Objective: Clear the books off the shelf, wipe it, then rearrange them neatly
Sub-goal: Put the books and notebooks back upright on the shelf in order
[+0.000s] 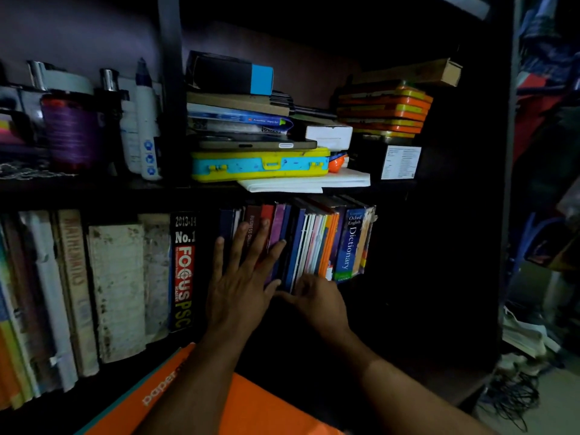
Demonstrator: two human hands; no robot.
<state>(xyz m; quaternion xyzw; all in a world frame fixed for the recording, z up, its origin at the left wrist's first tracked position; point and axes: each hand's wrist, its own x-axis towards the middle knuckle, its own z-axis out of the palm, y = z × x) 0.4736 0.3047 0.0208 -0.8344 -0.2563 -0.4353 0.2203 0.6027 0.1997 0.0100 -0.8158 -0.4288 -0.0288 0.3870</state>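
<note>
Left hand (241, 277) lies flat, fingers spread, bracing the upright books (301, 243) – right hand (317, 298) curls, its grip pinching lower spines, seemingly to straighten them.

a row of slim colourful books (310, 243) stands upright, leaning slightly, on the dark lower shelf (392, 296).

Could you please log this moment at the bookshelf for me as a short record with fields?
left hand: flat, fingers spread, pressing the upright book spines
right hand: fingers curled at the lower edge of the books; actual grip unclear
dictionary: blue, upright, near the row's right end
upper shelf: yellow and blue case under a pile
foreground: orange box
lighting: dim
</note>
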